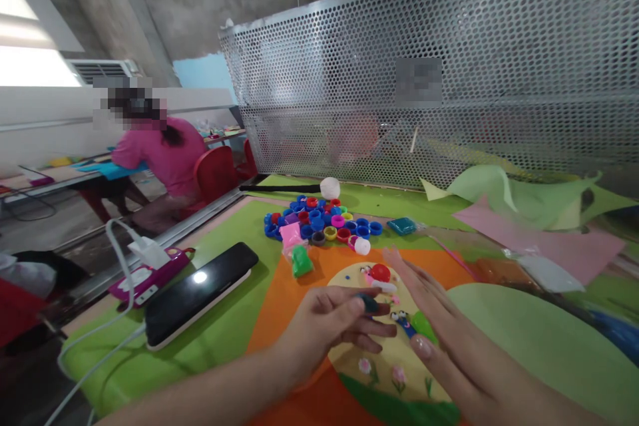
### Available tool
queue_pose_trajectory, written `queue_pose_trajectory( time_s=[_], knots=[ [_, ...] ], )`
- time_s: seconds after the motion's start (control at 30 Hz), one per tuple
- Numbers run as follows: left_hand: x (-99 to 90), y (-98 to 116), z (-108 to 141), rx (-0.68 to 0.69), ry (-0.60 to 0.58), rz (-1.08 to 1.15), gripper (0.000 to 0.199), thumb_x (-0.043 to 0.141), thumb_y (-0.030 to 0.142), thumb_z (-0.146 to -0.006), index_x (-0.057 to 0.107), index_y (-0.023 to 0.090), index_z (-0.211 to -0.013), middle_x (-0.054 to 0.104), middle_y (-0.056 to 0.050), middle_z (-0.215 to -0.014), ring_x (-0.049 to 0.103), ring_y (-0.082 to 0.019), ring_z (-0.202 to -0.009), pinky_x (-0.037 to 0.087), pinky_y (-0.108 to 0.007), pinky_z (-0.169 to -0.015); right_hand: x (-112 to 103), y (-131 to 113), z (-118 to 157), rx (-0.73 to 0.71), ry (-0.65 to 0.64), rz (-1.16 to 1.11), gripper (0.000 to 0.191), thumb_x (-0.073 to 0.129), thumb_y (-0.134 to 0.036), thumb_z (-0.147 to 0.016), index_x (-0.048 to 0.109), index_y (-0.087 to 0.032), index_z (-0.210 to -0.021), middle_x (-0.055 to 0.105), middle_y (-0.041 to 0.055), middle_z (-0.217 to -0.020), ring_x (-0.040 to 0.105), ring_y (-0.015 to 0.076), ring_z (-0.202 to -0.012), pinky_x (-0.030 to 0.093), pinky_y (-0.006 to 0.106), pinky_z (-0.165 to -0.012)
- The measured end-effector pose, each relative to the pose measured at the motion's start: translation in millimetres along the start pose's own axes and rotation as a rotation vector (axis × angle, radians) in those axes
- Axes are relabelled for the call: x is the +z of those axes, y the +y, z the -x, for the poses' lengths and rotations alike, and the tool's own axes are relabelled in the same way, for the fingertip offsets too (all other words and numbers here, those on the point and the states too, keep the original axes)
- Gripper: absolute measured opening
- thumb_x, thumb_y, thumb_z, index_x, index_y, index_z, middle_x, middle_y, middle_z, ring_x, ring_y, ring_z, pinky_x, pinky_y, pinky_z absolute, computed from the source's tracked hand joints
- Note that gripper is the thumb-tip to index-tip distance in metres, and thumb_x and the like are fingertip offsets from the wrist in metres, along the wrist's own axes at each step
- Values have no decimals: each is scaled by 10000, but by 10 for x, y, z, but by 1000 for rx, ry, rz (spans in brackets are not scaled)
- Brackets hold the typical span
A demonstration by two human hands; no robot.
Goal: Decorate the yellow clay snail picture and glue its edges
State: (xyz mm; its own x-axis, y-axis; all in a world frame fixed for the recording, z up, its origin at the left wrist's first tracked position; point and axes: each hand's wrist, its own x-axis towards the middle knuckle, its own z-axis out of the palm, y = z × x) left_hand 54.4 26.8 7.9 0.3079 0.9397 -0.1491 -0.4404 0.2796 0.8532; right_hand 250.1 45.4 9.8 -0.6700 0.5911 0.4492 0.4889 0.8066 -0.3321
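Observation:
My left hand (pixel 324 323) pinches a small dark teal lump of clay (pixel 368 303) between thumb and index finger, the other fingers loosely curled. To its right, my right hand (pixel 449 333) is held out flat, fingers straight and close together, palm turned toward the left hand. Below both hands lies a round, pale yellow picture disc (pixel 344 361). On it are a pink snail with a red shell (pixel 381 273) and a blue snail with a green shell (pixel 423 325), partly covered by my right hand. Small flowers (pixel 398 375) and a green strip (pixel 394 405) decorate its lower part.
Colourful bottle caps (pixel 315 218) are heaped behind the disc, near green (pixel 301 261), pink (pixel 291 235) and teal (pixel 402 225) clay packets. A phone (pixel 200 296) and purple power strip (pixel 154 276) lie left. A perforated metal panel (pixel 424 33) stands behind; a person (pixel 164 153) sits far left.

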Motion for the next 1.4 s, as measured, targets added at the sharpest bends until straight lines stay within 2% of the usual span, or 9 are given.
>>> queue_pose_trajectory(
  time_s=[0.1,0.23,0.5,0.6,0.67,0.77,0.93,1.23,1.4],
  knots=[
    [-28,0,-13,-1,39,0,339,701,381,-721,686,103,-913,678,-152,-909,676,-217,-740,536,-228,-601,8,7,-4,5,5,1,570,275,-297,-944,-12,-199,-1426,154,90,-1460,173,216,-1321,350,429,-950],
    [-43,-26,-11,-24,41,1,305,773,247,-647,683,118,-908,692,-119,-843,677,-206,-720,540,-230,-584,41,13,-25,-23,18,35,571,293,-310,-937,33,-162,-1422,208,134,-1438,199,232,-1315,354,453,-943],
    [-15,-34,1,-12,5,-30,314,766,284,-644,675,100,-881,687,-118,-820,671,-216,-734,538,-250,-563,50,-1,10,29,-37,51,564,293,-298,-940,12,-217,-1422,213,98,-1442,223,230,-1308,365,454,-942],
    [-15,-12,-2,24,16,-47,390,813,225,-572,648,107,-905,677,-78,-779,651,-156,-677,524,-224,-589,70,18,20,40,-33,30,577,302,-301,-936,-2,-230,-1422,197,78,-1449,224,229,-1309,354,455,-954],
    [-23,-9,-12,51,55,-49,364,838,177,-513,621,111,-797,641,-12,-669,606,-94,-585,499,-179,-556,86,30,21,26,-35,14,572,312,-309,-932,21,-231,-1419,201,73,-1448,226,228,-1309,345,453,-968],
    [-40,-13,-32,69,101,-64,288,811,236,-575,573,105,-672,572,29,-521,536,-55,-465,464,-152,-494,102,38,26,0,-30,15,563,317,-323,-931,45,-234,-1415,221,62,-1440,231,215,-1308,339,435,-985],
    [-66,-23,-40,9,23,-91,405,741,370,-666,642,107,-957,687,-87,-734,663,-169,-599,496,-216,-549,91,26,42,-22,-9,75,572,292,-287,-936,-4,-229,-1421,247,65,-1431,250,208,-1301,365,395,-983],
    [-47,-27,-13,14,-36,-17,449,723,429,-675,648,133,-1005,681,-142,-917,664,-259,-822,539,-284,-653,69,-17,-10,-35,-3,112,565,285,-296,-936,11,-215,-1423,284,79,-1417,308,219,-1274,407,395,-937],
    [-79,3,-4,10,-16,28,441,654,487,-727,670,93,-926,688,-165,-819,674,-274,-739,548,-286,-561,73,-9,2,-31,-37,109,549,277,-293,-938,22,-213,-1418,291,95,-1411,315,236,-1269,405,444,-919]
  ],
)
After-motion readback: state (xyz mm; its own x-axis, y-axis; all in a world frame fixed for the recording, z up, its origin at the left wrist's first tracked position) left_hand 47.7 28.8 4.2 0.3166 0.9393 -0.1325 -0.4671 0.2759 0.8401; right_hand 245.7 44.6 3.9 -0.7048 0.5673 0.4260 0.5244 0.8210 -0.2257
